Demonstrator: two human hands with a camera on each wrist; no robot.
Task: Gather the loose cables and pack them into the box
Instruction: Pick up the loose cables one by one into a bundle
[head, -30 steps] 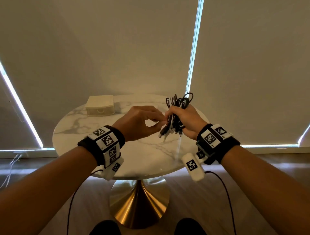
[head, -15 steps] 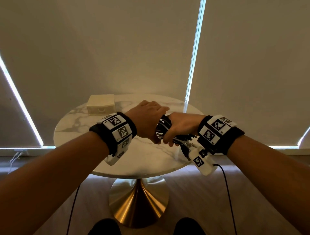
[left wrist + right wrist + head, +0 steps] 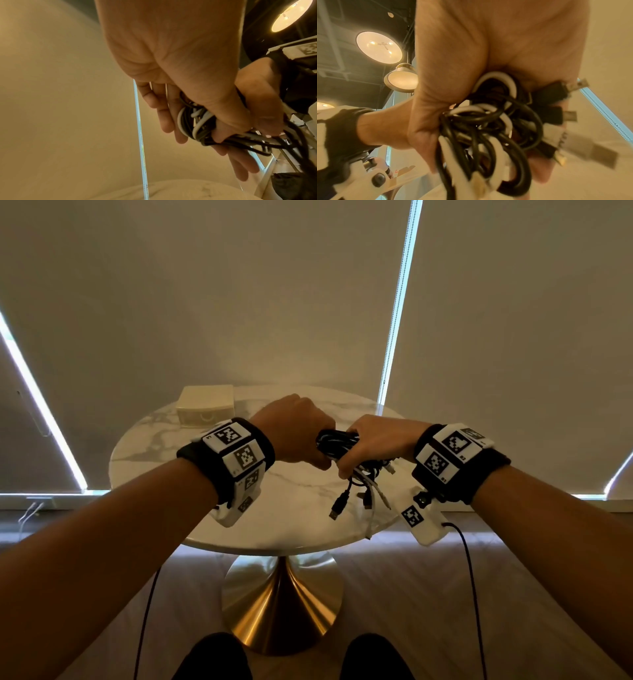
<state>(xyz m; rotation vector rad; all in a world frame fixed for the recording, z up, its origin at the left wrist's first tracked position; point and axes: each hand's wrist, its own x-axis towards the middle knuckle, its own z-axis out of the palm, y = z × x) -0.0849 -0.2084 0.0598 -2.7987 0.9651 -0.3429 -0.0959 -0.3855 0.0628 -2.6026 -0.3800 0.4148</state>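
Observation:
A bundle of black and white cables (image 3: 337, 441) is coiled and held above the round marble table (image 3: 171, 460), just right of its middle. My right hand (image 3: 346, 463) grips the coil from the right, and several plug ends (image 3: 337, 508) dangle below it toward me. My left hand (image 3: 318, 453) closes on the coil's left end, thumb pressed on the loops (image 3: 197, 121). In the right wrist view the cable bundle (image 3: 488, 128) fills my right hand (image 3: 479, 155), with USB plugs (image 3: 570, 116) sticking out. The cream box (image 3: 205, 407) stands closed at the table's back left.
The table stands on a gold cone pedestal (image 3: 281, 594). Drawn blinds (image 3: 239, 302) hang right behind it, with bright strips of light between them. Sensor leads (image 3: 469, 577) trail from both wristbands toward the floor. Thin white wires (image 3: 30, 513) lie by the wall at far left.
The right hand has turned over, so the bundle went from upright to lying sideways with the plugs hanging toward me. The left hand moved from pinching the plugs to gripping the coil's left end.

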